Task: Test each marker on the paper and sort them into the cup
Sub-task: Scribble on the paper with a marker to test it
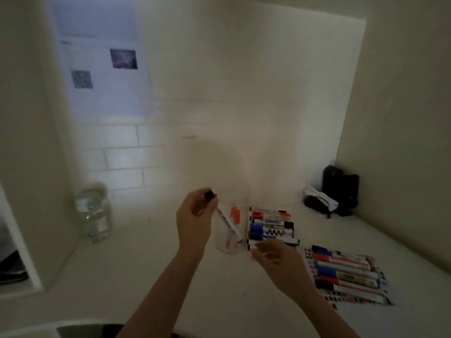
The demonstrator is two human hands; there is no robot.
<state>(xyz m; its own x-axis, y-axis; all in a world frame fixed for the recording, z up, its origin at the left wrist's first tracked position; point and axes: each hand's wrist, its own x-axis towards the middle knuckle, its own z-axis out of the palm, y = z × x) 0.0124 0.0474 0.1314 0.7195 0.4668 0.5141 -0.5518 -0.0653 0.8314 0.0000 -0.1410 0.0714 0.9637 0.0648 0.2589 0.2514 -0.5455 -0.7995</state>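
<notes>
White counter (146, 276), tiled wall behind, dim and blurry. Left hand (195, 220) pinches a black-capped marker (228, 222) at its top end, tilted, tip down inside the clear cup (230, 247) just right of the fingers; an orange marker (234, 217) is in there too. Right hand (275, 258) hovers with fingers loosely spread over the near edge of a marker pack (272, 226). Second pack (346, 272) lies further right.

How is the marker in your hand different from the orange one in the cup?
The black-capped white marker is held by the left hand and leans slanted into the clear plastic cup, cap end up. The orange-capped marker is held by nobody and stands nearly upright inside the cup. Their caps differ: black against orange. Both are slim markers, at least partly inside the cup.
</notes>
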